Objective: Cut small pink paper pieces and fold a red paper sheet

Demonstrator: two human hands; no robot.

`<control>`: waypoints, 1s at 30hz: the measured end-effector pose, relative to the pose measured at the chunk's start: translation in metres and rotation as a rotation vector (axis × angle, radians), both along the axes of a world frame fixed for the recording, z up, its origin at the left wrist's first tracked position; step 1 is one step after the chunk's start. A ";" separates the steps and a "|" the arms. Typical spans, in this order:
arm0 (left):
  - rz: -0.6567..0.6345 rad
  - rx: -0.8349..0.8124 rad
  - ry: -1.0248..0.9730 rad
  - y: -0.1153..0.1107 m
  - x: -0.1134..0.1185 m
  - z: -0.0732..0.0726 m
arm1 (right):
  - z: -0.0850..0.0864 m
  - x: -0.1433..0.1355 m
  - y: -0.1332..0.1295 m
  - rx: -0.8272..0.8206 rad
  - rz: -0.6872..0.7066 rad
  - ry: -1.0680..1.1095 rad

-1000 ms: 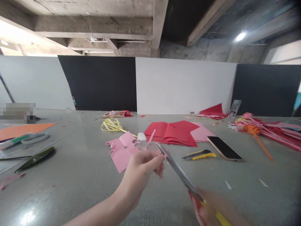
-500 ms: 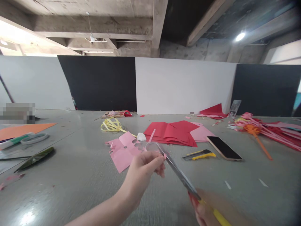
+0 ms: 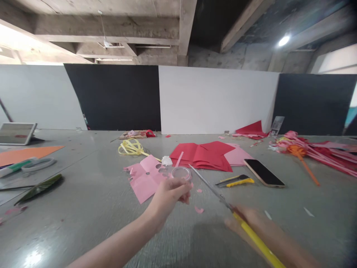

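Note:
My left hand [image 3: 174,191] is closed in a pinch at the middle of the table, a tiny bit of pink paper [image 3: 192,185] showing at the fingertips. Blurred by motion, my right hand [image 3: 245,219] grips long scissors with yellow handles [image 3: 258,240]. Their blades look nearly closed and point up and left, the tip just beyond my left fingers. Behind those fingers lies a roll of clear tape [image 3: 180,173]. A pink paper sheet with cut-out holes [image 3: 145,178] is left of the hand. Pink scraps [image 3: 199,210] rest on the table between the hands.
Red paper sheets [image 3: 203,154] lie ahead, with a yellow utility knife [image 3: 240,182] and a phone [image 3: 263,172] to their right. Yellow ribbon [image 3: 131,147] sits behind the pink sheet. At far left are a green leaf [image 3: 41,189] and orange paper [image 3: 30,153]; pink-red strips [image 3: 320,152] are far right.
The scissors have drawn back from my left fingertips toward the lower right. Pink scraps now show on the table below them. My left hand stays pinched, slightly further left in view.

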State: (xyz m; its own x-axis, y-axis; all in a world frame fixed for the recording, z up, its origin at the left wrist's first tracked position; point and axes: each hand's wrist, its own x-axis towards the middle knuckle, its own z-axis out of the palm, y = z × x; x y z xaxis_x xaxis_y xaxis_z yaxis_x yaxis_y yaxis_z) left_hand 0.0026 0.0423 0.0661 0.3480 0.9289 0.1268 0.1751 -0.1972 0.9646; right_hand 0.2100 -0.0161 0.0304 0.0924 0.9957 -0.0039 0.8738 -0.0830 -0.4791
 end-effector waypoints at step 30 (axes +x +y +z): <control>-0.286 0.644 0.589 0.007 0.001 -0.066 | -0.014 0.031 0.022 0.063 -0.064 -0.460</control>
State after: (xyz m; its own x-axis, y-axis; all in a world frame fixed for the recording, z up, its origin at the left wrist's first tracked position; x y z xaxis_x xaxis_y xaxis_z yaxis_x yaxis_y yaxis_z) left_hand 0.0034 0.0490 0.0005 0.7261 0.6091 0.3191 0.4657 -0.7770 0.4235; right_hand 0.2406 0.0060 0.0165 0.1319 0.9849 0.1120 0.9907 -0.1272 -0.0488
